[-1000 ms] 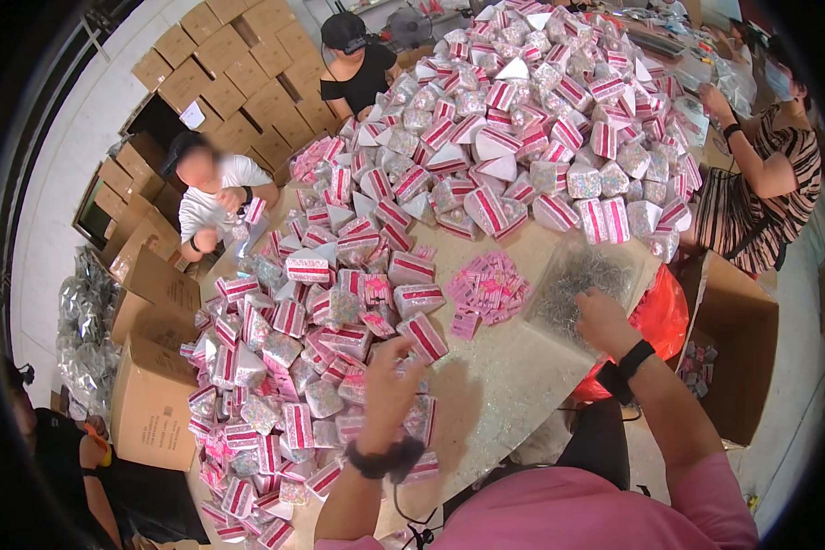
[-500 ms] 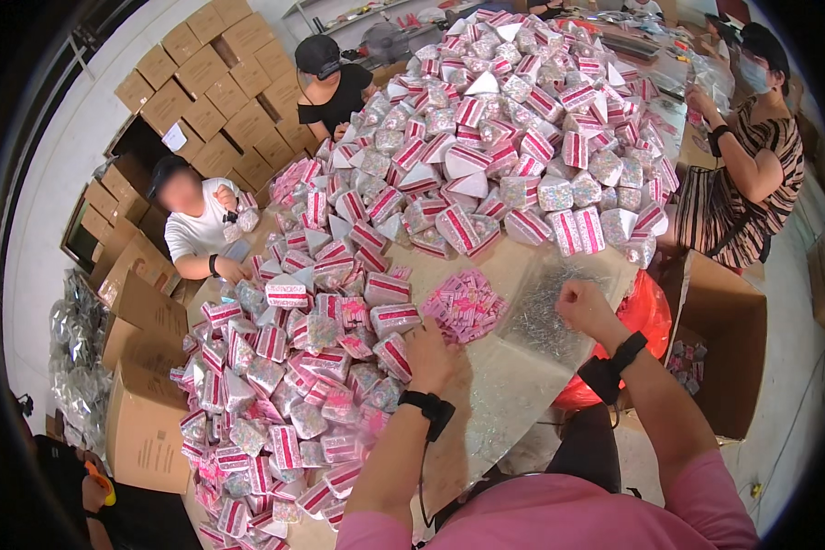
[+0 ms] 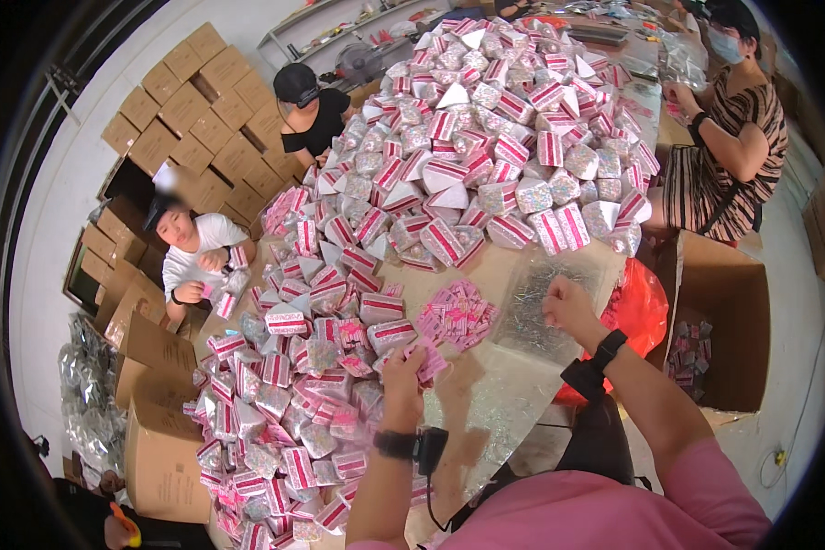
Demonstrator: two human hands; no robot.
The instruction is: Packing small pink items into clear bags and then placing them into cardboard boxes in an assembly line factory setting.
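My left hand point(image 3: 401, 376) is closed on a small pink printed card point(image 3: 433, 360), held at the near edge of the heap of wrapped packets point(image 3: 319, 332). It may be more than one card. Just beyond it on the table lies a loose pile of similar pink cards point(image 3: 456, 314). My right hand point(image 3: 570, 307) hovers at the right side of a flat tray point(image 3: 607, 269) strewn with thin silvery pieces point(image 3: 525, 298). Its fingers are pinched together; whatever is between them is too small to make out. The packets are wedge-shaped, glittery and clear-wrapped, with pink and white bands.
A red plastic bag point(image 3: 649, 307) hangs by the table's right edge, beside an open cardboard box point(image 3: 724, 367) with some packets inside. Co-workers sit at the left point(image 3: 202, 243), far left and right point(image 3: 733, 137). Stacked cartons point(image 3: 188, 110) stand behind on the left.
My left hand has drawn back from the card pile and now holds a pink card up. My right hand stays pinched by the tray. The co-worker at left has raised both hands.
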